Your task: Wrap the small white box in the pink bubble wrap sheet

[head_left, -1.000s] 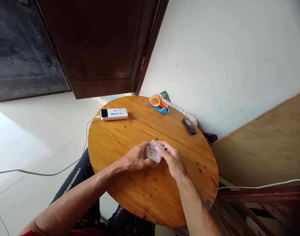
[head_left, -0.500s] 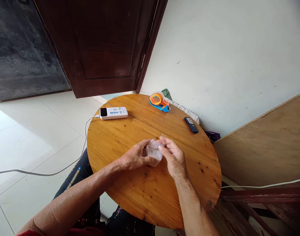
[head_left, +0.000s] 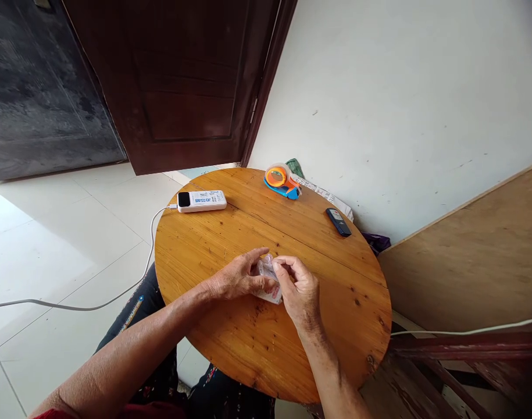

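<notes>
Over the middle of the round wooden table [head_left: 196, 250], a small clear plastic packet [head_left: 270, 293] with reddish print lies between my two hands. My left hand [head_left: 242, 274] grips it from the left, thumb on the near side and fingers behind. Thumb and fingertips of my right hand [head_left: 297, 285] are pinched together on the packet's upper right edge. Its contents are partly covered by my fingers, so I cannot make them out.
A white power bank [head_left: 202, 201] with a grey cable [head_left: 117, 297] is at the table's far left. An orange and blue tape dispenser [head_left: 283, 181] stands at the back. A dark handheld device [head_left: 338, 222] lies near the right edge, close to the wall [head_left: 400, 87].
My right hand has moved slightly left and nearer, its fingers closing into a tighter pinch. The packet has tilted, so red print now shows on its near part.
</notes>
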`<state>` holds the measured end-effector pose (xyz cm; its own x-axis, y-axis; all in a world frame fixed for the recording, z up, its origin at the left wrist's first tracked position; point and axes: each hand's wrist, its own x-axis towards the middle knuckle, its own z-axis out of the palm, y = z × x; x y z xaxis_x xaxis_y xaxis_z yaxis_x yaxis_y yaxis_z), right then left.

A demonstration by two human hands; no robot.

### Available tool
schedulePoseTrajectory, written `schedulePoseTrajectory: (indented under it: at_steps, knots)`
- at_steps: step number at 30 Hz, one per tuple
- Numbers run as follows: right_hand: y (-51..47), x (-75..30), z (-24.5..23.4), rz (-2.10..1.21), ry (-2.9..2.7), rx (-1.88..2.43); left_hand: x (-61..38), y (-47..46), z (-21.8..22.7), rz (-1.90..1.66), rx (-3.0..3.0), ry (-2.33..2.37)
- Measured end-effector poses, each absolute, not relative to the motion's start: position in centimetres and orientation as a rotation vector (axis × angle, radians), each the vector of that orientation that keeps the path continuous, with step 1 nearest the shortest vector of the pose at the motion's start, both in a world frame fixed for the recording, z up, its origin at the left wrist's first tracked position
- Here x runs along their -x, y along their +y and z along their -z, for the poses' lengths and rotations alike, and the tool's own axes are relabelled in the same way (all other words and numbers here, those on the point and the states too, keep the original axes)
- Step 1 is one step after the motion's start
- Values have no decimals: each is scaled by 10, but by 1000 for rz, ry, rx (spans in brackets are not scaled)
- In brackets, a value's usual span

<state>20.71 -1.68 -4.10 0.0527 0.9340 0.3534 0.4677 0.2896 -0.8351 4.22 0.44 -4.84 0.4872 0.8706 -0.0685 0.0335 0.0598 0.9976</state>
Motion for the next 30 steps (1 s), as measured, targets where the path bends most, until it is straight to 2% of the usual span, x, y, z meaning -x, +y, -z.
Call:
schedulePoseTrajectory:
  at_steps: [5, 9, 15, 21, 30]
  knots:
    - [-5, -209, 48, -656, -1526, 1367, -48, 7, 48, -743, -1714, 1276]
    - [5, -212, 54, -775, -1438, 1420, -55, 9, 52, -795, -1851, 1388]
    - [7, -213, 55, -745, -1461, 1404, -58, 8, 51, -805, -1899, 1451]
    - [9, -214, 56, -736, -1484, 1398, -45, -3, 52, -1010, -1949, 1301]
    - [1, -217, 50, -763, -1524, 1322, -45, 0, 62, -955, -1946, 1228]
